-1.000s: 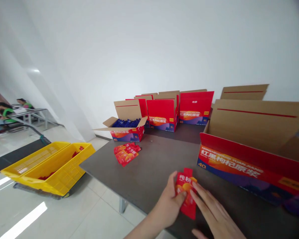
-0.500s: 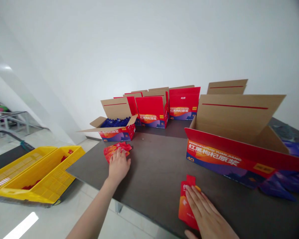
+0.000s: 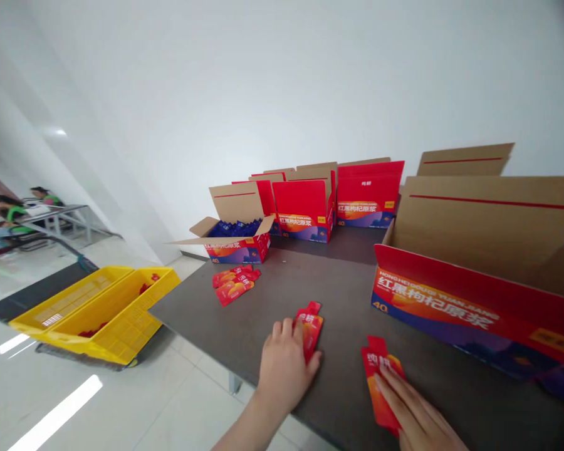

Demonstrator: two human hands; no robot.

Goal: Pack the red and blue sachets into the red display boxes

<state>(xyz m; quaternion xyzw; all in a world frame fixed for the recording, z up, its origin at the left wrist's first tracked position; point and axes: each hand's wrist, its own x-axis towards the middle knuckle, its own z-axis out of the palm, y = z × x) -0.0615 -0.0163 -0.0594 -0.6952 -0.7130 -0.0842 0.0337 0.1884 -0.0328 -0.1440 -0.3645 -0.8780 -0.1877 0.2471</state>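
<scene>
My left hand [image 3: 286, 358] is closed on a red pouch [image 3: 312, 331] with a spout-like tab, over the near part of the dark table. To its right, my right hand [image 3: 418, 410] lies flat with outstretched fingers on the right side of another red pouch [image 3: 378, 382]; its thumb is hidden. A few more red pouches [image 3: 235, 291] overlap further left on the table. Behind them stands an open carton [image 3: 237, 252] holding several blue pouches [image 3: 235, 229]. A large open carton [image 3: 432, 307] stands close beyond my right hand.
Several red cartons [image 3: 303, 216] with raised flaps line the back of the table [image 3: 263, 326]. Left of the table's edge, a yellow crate [image 3: 113, 332] with red pieces inside sits on a cart. People [image 3: 14, 213] sit at a far table on the left.
My left hand has moved right and nearer from the pouches on the left, bringing one red pouch with it. My right hand stays on its pouch. The view has turned left.
</scene>
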